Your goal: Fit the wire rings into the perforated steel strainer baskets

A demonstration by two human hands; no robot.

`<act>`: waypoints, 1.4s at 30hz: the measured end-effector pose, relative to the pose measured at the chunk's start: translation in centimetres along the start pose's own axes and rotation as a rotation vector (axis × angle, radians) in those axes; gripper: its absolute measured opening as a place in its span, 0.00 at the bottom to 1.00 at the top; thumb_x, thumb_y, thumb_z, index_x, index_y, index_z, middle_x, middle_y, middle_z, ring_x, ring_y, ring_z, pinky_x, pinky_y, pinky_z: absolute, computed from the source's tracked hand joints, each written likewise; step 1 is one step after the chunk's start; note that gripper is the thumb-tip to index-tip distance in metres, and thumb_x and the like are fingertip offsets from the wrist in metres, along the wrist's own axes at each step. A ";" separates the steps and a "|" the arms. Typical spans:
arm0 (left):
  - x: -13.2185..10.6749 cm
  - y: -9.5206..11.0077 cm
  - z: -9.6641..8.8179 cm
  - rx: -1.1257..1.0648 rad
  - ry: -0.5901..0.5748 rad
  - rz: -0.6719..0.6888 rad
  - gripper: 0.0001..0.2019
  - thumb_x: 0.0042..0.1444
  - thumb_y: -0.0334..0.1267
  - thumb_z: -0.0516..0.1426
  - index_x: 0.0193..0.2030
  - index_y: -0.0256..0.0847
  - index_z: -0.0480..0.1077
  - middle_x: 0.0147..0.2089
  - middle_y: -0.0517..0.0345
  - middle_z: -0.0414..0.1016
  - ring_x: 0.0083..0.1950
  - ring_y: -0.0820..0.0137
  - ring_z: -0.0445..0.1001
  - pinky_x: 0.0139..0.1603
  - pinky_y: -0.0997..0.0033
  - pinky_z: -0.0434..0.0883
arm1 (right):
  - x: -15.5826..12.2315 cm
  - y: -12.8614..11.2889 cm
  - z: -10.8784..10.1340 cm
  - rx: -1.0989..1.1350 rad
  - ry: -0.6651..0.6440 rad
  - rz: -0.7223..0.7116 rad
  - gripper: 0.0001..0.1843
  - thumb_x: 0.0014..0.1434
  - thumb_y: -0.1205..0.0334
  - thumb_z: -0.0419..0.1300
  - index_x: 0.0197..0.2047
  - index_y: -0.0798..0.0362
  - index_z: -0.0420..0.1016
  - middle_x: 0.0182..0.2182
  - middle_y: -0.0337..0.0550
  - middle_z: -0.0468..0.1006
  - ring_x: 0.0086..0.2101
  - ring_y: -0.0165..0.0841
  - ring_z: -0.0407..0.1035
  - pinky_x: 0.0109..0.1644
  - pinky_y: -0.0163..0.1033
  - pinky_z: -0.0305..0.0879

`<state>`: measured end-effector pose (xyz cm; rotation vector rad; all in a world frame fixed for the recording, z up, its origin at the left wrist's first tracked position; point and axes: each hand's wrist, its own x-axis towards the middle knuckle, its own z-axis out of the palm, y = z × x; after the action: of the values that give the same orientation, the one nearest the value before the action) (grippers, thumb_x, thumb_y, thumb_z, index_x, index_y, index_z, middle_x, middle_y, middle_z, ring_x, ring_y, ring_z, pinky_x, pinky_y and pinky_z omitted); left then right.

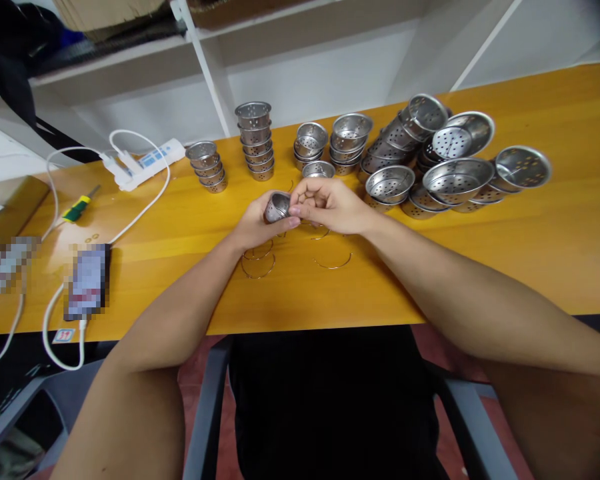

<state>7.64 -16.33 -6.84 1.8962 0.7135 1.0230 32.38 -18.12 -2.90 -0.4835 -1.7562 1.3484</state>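
Note:
My left hand (pixel 256 225) is closed round a small perforated steel strainer cup (pixel 277 206), held just above the yellow table (pixel 530 253). Fingers of my right hand (pixel 329 204) pinch together at the cup's rim; whether they hold a wire I cannot make out. Thin wire half-rings (pixel 334 261) lie on the table below and between my hands, with more wire half-rings (pixel 258 263) under my left wrist.
Stacks of small strainer cups (pixel 255 141) stand behind my hands, and a heap of wider strainer bowls (pixel 455 175) lies at the right. A white power strip (pixel 145 162) with cables, a screwdriver (pixel 80 205) and a phone (pixel 87 281) lie at the left. White shelving stands beyond the table.

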 end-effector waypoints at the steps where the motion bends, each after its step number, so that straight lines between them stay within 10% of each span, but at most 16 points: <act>1: 0.0 0.0 0.0 -0.007 -0.005 0.008 0.39 0.60 0.74 0.80 0.57 0.41 0.81 0.48 0.54 0.86 0.44 0.68 0.80 0.47 0.66 0.79 | 0.0 0.1 0.1 0.006 0.021 -0.004 0.31 0.63 0.36 0.90 0.45 0.49 0.82 0.26 0.30 0.75 0.24 0.27 0.63 0.25 0.36 0.56; 31: 0.0 0.1 0.0 0.099 0.003 0.010 0.40 0.60 0.75 0.79 0.58 0.42 0.81 0.51 0.51 0.89 0.47 0.64 0.84 0.50 0.62 0.83 | 0.1 0.7 0.5 -0.066 0.093 0.011 0.36 0.60 0.25 0.88 0.41 0.46 0.81 0.27 0.32 0.75 0.26 0.30 0.64 0.28 0.40 0.61; 42: 0.5 -1.9 -0.4 0.125 0.201 0.029 0.50 0.56 0.79 0.79 0.71 0.46 0.75 0.61 0.45 0.87 0.60 0.54 0.88 0.65 0.49 0.87 | -0.8 2.7 -0.4 -0.496 0.242 -0.136 0.33 0.76 0.24 0.74 0.67 0.41 0.89 0.55 0.48 0.82 0.36 0.37 0.71 0.39 0.46 0.74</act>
<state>7.43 -14.84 -8.21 1.9322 0.8854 1.2247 32.65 -17.47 -5.69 -0.7477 -1.8743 0.7176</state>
